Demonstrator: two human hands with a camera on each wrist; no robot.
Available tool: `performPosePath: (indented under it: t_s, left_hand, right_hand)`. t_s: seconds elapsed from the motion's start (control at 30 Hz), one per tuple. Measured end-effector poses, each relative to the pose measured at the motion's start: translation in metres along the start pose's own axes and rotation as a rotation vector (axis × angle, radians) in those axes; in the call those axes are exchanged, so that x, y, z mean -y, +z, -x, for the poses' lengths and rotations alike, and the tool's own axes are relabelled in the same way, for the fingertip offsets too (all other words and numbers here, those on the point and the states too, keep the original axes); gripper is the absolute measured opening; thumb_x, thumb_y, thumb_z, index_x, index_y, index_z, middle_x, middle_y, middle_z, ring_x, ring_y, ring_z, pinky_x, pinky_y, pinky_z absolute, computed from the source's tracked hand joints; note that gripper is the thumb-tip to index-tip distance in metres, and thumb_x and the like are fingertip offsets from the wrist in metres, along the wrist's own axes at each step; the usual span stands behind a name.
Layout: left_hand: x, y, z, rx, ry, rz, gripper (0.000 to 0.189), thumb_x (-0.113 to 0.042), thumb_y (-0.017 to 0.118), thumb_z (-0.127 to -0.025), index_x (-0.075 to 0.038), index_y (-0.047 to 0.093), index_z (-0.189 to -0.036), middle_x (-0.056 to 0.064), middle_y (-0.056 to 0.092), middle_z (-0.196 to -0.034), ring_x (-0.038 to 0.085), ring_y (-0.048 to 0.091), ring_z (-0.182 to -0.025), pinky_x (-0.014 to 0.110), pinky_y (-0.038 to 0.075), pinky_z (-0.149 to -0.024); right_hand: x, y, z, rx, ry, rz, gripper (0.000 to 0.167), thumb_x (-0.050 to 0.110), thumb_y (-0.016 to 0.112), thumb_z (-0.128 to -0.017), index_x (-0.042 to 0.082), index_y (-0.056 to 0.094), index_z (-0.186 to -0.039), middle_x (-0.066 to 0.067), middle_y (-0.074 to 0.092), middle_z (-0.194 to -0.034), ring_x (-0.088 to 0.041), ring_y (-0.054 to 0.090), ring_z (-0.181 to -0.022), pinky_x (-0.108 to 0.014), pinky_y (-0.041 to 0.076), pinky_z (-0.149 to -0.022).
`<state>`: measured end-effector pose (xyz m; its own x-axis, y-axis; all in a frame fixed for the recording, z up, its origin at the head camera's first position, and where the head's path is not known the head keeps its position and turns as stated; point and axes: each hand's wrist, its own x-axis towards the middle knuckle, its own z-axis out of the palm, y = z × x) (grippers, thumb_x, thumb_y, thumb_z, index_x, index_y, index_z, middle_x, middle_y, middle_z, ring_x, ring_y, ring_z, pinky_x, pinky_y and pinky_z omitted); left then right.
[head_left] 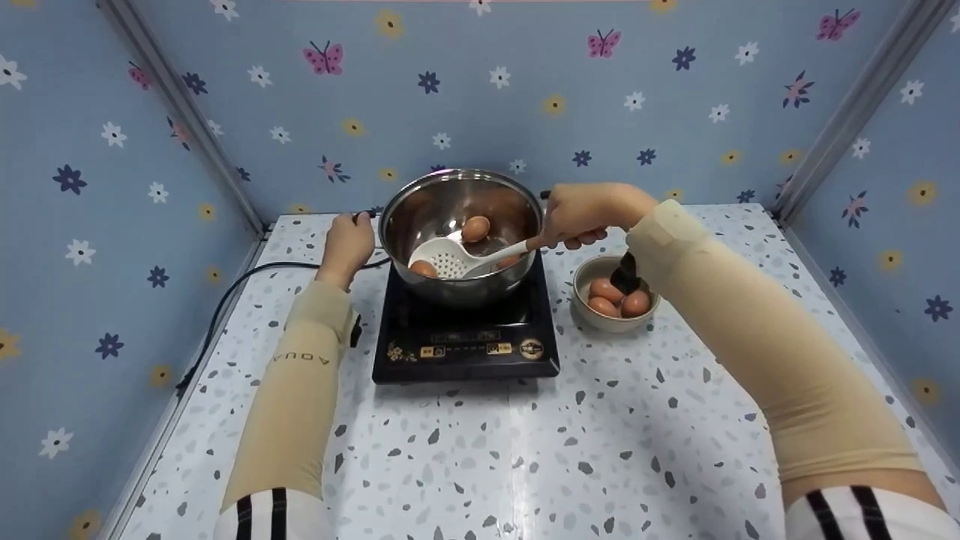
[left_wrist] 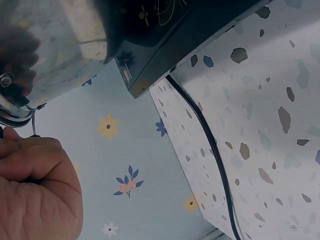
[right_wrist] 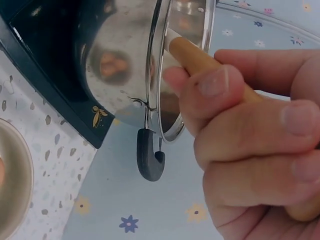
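A steel pot (head_left: 463, 291) stands on a black induction cooker (head_left: 465, 367). My left hand (head_left: 349, 246) grips the pot's left handle; in the left wrist view the same hand (left_wrist: 42, 192) has its fingers curled beside the rim. With curled fingers, my right hand (head_left: 576, 214) holds a white slotted spoon (head_left: 480, 261) by its wooden handle (right_wrist: 192, 55). The spoon's perforated head lies inside the pot. One brown egg (head_left: 475, 229) shows behind it, another egg (head_left: 424, 268) overlaps its front left edge, and a third (head_left: 508, 262) is partly hidden beneath its shaft.
Right of the cooker, a small bowl (head_left: 583, 309) holds three brown eggs (head_left: 635, 303), under my right wrist. The pot's right handle (right_wrist: 146, 157) sticks out below my right hand. A black cord (head_left: 262, 266) runs left across the speckled table (head_left: 450, 457). Flowered panels enclose the back and sides.
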<state>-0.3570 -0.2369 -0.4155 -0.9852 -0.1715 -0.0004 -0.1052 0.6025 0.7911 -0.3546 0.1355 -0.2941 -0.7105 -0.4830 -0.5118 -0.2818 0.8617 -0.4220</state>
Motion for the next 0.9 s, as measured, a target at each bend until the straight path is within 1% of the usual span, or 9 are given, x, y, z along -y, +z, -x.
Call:
performPosePath:
  t_s: [0.07, 0.13, 0.17, 0.23, 0.27, 0.33, 0.4, 0.67, 0.9]
  left_hand:
    - [0.0, 0.0, 0.0, -0.001, 0.004, -0.004, 0.054, -0.027, 0.029, -0.119, 0.015, 0.05, -0.146, 0.037, 0.056, -0.145, 0.043, 0.056, -0.131, 0.059, 0.043, -0.112]
    - [-0.001, 0.0, 0.0, -0.005, 0.008, -0.011, 0.054, -0.027, 0.029, -0.119, 0.014, 0.052, -0.143, 0.036, 0.057, -0.141, 0.042, 0.056, -0.128, 0.058, 0.043, -0.111]
    - [-0.001, 0.0, 0.001, -0.008, 0.009, -0.014, 0.053, -0.027, 0.028, -0.119, 0.013, 0.054, -0.14, 0.035, 0.059, -0.136, 0.041, 0.057, -0.124, 0.056, 0.044, -0.108]
    - [-0.001, 0.0, 0.001, -0.009, 0.013, -0.011, 0.047, -0.028, 0.028, -0.119, 0.009, 0.058, -0.124, 0.028, 0.06, -0.115, 0.036, 0.058, -0.106, 0.052, 0.046, -0.098]
    - [-0.001, 0.001, 0.001, -0.01, 0.016, -0.01, 0.044, -0.028, 0.028, -0.119, 0.005, 0.057, -0.114, 0.023, 0.057, -0.105, 0.032, 0.056, -0.097, 0.049, 0.046, -0.092]
    - [-0.001, 0.001, 0.001, -0.01, 0.023, -0.004, 0.038, -0.028, 0.028, -0.119, -0.005, 0.05, -0.099, 0.013, 0.047, -0.091, 0.025, 0.047, -0.081, 0.043, 0.042, -0.081]
    - [-0.001, 0.001, 0.001, -0.012, 0.031, 0.005, 0.034, -0.027, 0.028, -0.119, -0.011, 0.041, -0.091, 0.008, 0.04, -0.085, 0.022, 0.04, -0.074, 0.04, 0.038, -0.074]
    - [-0.001, 0.002, 0.001, -0.016, 0.03, 0.006, 0.033, -0.029, 0.028, -0.118, -0.011, 0.042, -0.093, 0.008, 0.04, -0.088, 0.024, 0.043, -0.079, 0.04, 0.039, -0.077]
    - [0.001, 0.001, 0.001, -0.007, 0.016, 0.001, 0.033, -0.029, 0.029, -0.118, -0.007, 0.047, -0.101, 0.01, 0.042, -0.093, 0.029, 0.048, -0.09, 0.045, 0.042, -0.087]
  right_hand:
    - [-0.003, -0.002, 0.002, 0.018, -0.003, -0.027, 0.025, 0.026, 0.064, -0.106, 0.009, 0.076, -0.092, 0.002, 0.055, -0.063, -0.01, 0.038, -0.047, -0.028, 0.035, -0.048]
    - [-0.007, -0.002, 0.002, 0.029, -0.006, -0.051, 0.026, 0.027, 0.063, -0.107, 0.009, 0.076, -0.094, 0.002, 0.055, -0.064, -0.01, 0.038, -0.047, -0.028, 0.034, -0.048]
    - [-0.009, -0.002, 0.003, 0.033, -0.007, -0.063, 0.027, 0.029, 0.064, -0.108, 0.009, 0.076, -0.094, 0.002, 0.055, -0.064, -0.01, 0.038, -0.047, -0.028, 0.034, -0.048]
    - [-0.014, -0.002, 0.002, 0.036, -0.013, -0.095, 0.027, 0.029, 0.063, -0.108, 0.009, 0.076, -0.096, 0.002, 0.055, -0.064, -0.01, 0.037, -0.047, -0.028, 0.034, -0.048]
    - [-0.016, -0.002, 0.002, 0.037, -0.013, -0.113, 0.026, 0.028, 0.063, -0.108, 0.008, 0.077, -0.098, 0.002, 0.054, -0.065, -0.009, 0.037, -0.047, -0.028, 0.034, -0.048]
    - [-0.02, -0.002, 0.002, 0.039, -0.015, -0.146, 0.025, 0.025, 0.062, -0.108, 0.007, 0.078, -0.1, 0.002, 0.055, -0.065, -0.009, 0.037, -0.047, -0.027, 0.034, -0.048]
    - [-0.024, -0.002, 0.002, 0.04, -0.015, -0.181, 0.023, 0.022, 0.061, -0.107, 0.006, 0.078, -0.104, 0.002, 0.055, -0.065, -0.009, 0.038, -0.047, -0.027, 0.034, -0.047]
    - [-0.034, -0.008, 0.01, 0.001, -0.01, -0.252, 0.026, 0.023, 0.059, -0.11, 0.005, 0.077, -0.111, 0.002, 0.055, -0.065, -0.008, 0.037, -0.046, -0.026, 0.033, -0.047]
    - [-0.041, -0.015, 0.02, -0.02, 0.018, -0.272, 0.027, 0.023, 0.057, -0.111, 0.004, 0.075, -0.113, 0.002, 0.054, -0.065, -0.008, 0.037, -0.047, -0.026, 0.033, -0.047]
